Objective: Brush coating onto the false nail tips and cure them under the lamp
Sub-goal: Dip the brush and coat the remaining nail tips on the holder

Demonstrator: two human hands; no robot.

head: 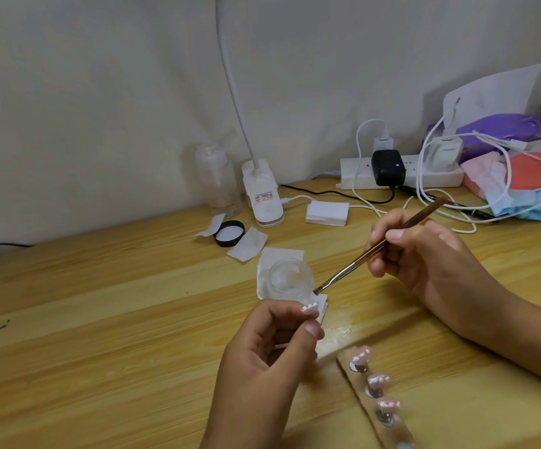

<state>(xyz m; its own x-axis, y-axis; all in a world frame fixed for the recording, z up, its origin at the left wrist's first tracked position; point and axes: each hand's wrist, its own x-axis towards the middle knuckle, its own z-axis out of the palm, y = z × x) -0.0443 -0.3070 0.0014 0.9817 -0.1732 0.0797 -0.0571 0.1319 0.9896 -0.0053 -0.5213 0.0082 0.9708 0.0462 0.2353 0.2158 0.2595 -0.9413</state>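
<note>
My left hand [269, 348] pinches a small holder with a pink false nail tip [309, 308] on top, raised above the wooden table. My right hand [424, 254] grips a brown-handled brush [376, 247] like a pen. Its bristle tip [317, 290] hovers just above the held nail tip, beside an open clear jar of coating [290, 280] that stands on white wipes. Three more pink nail tips [377, 382] sit on stands along a strip at the lower right. A white clip lamp [262, 196] with a gooseneck stands at the back.
A black jar lid [229, 233] and loose white wipes [246, 244] lie behind the jar. A clear bottle [217, 179], a pad stack [327, 212], a power strip [402, 175] with chargers and cables, and a pile of coloured packets [518, 176] line the back.
</note>
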